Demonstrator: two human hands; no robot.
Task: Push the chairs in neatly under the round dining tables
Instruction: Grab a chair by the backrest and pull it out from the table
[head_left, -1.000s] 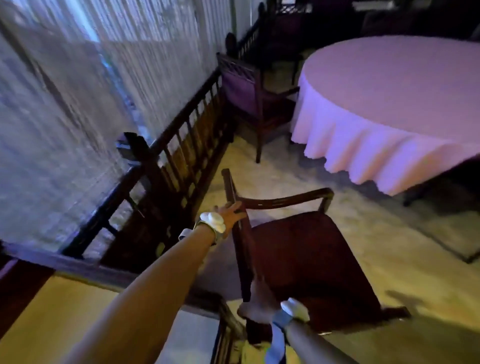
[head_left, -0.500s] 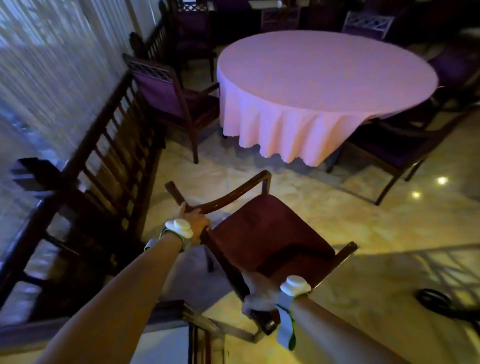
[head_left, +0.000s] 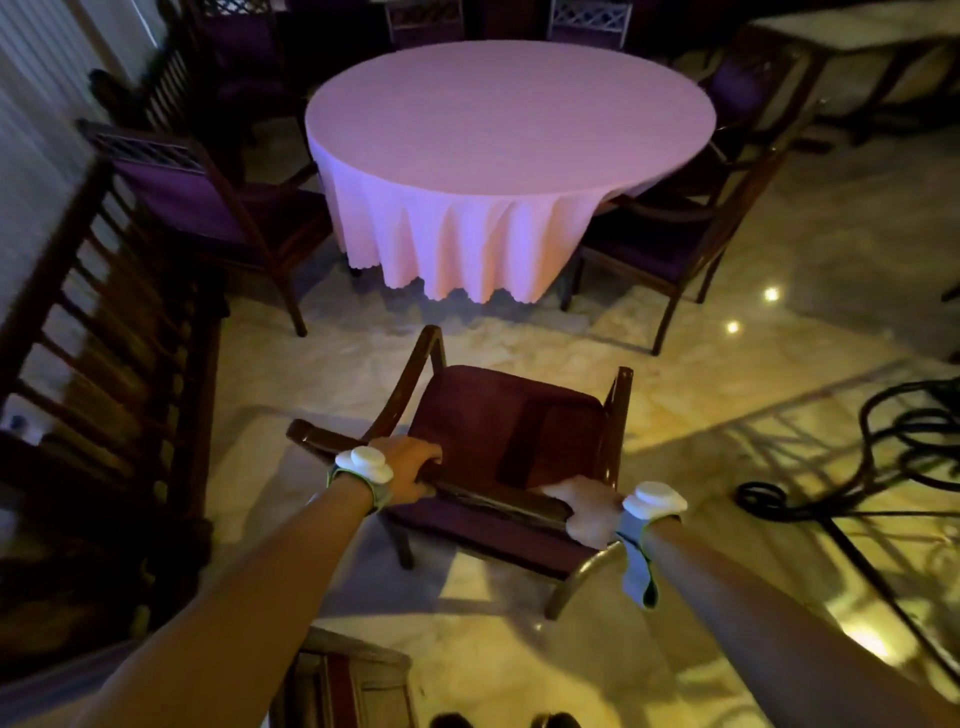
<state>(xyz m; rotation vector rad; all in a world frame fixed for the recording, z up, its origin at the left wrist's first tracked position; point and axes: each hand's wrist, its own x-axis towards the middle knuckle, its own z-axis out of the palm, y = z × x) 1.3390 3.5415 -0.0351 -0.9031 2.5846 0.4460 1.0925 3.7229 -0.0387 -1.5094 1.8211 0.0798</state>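
Head view looks down on a dark wooden armchair (head_left: 511, 423) with a maroon seat, standing on the glossy floor (head_left: 701, 364) in the lower middle of the frame. Both hands grasp its top rail: the left hand (head_left: 408, 467) has its fingers curled over the rail left of centre, and the right hand (head_left: 584, 506) is wrapped round the rail near its right end. Each wrist carries a white puck on a grey strap.

That armchair faces the round bench (head_left: 498, 130) in the upper middle, draped in a pale pink cloth (head_left: 457, 244) that hangs in folds. A stretch of bare floor lies between the chair's front and the cloth's hem, so the chair stands apart from the bench, not under it.

A purple-cushioned chair (head_left: 208, 208) sits at the bench's left edge and another (head_left: 670, 244) at its right edge, both close to the cloth. More chairs show dimly behind the bench at the top of the frame.

Dark wooden railing (head_left: 93, 322) runs along the left side. Black cable (head_left: 909, 441) lies coiled on the floor at the right edge.
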